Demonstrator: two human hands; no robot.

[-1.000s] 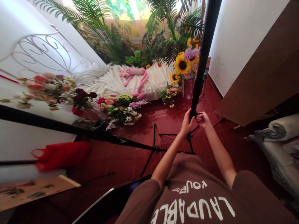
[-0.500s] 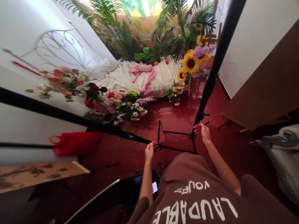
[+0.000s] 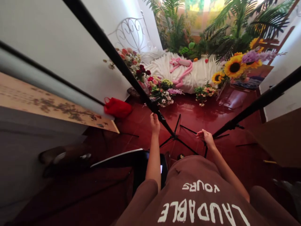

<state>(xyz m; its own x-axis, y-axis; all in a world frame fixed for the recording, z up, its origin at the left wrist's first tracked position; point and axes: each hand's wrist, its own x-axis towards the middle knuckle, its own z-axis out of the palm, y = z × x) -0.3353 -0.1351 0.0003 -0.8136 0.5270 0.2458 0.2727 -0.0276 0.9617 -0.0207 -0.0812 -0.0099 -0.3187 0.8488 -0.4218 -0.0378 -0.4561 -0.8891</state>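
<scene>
A brown shirt (image 3: pixel 199 175) is covering whatever lies below it, and a black object (image 3: pixel 141 166) is blending into shadow behind the left forearm. The right hand (image 3: pixel 206 138) is hovering half-open, visibly holding nothing, beside the foot of the right stand (image 3: pixel 254 107). The left hand (image 3: pixel 155 124) is hovering, fingers bent, against or just beside the left stand (image 3: pixel 131 75); whether it is gripping, I cannot tell. Both poles are running out of view at the top. Because the legs are spreading close together, a snagged foot could, I judge, topple a stand onto the flowers (image 3: pixel 162 88). Beyond, a pink toy (image 3: pixel 182 61) is lying on white cloth (image 3: pixel 203 75).
</scene>
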